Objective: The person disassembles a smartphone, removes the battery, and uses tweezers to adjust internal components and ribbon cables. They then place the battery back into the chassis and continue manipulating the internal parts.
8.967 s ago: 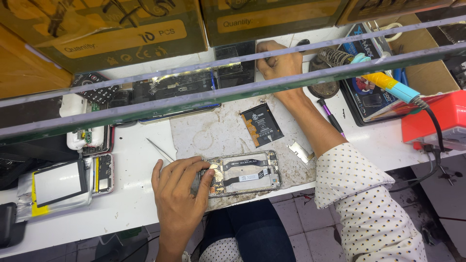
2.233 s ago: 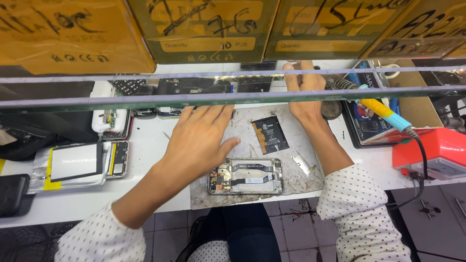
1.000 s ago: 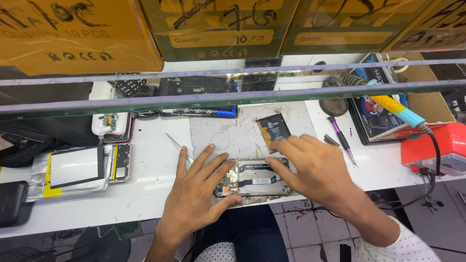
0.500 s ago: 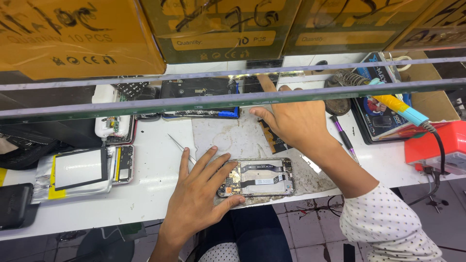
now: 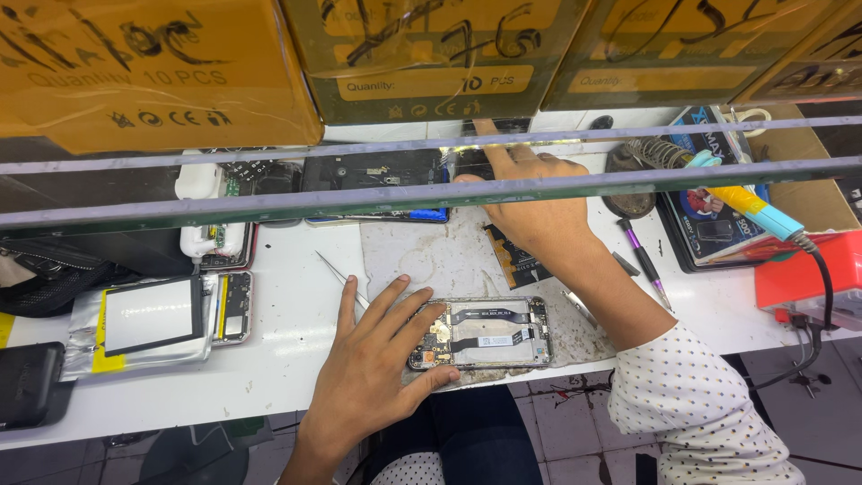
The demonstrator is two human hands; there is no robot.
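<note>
An opened phone (image 5: 485, 333) with its back removed lies on a stained work mat (image 5: 431, 256) at the table's front edge. My left hand (image 5: 373, 364) lies flat on the mat, fingers spread, with fingertips on the phone's left end. My right hand (image 5: 525, 202) reaches to the back of the table under a glass shelf (image 5: 269, 211), index finger stretched toward dark phone parts (image 5: 377, 171) there. Whether it grips anything is hidden by the shelf. A dark battery piece (image 5: 516, 260) lies under the right wrist.
Tweezers (image 5: 339, 277) lie left of the mat. A screen panel (image 5: 153, 314) and phone frames (image 5: 235, 305) sit at left. A purple screwdriver (image 5: 642, 262), a soldering iron (image 5: 745, 205), a red box (image 5: 808, 278) and yellow cartons (image 5: 162, 72) are around.
My right hand left the phone and moved up to the back of the table under the shelf. My left hand stays on the phone's left end.
</note>
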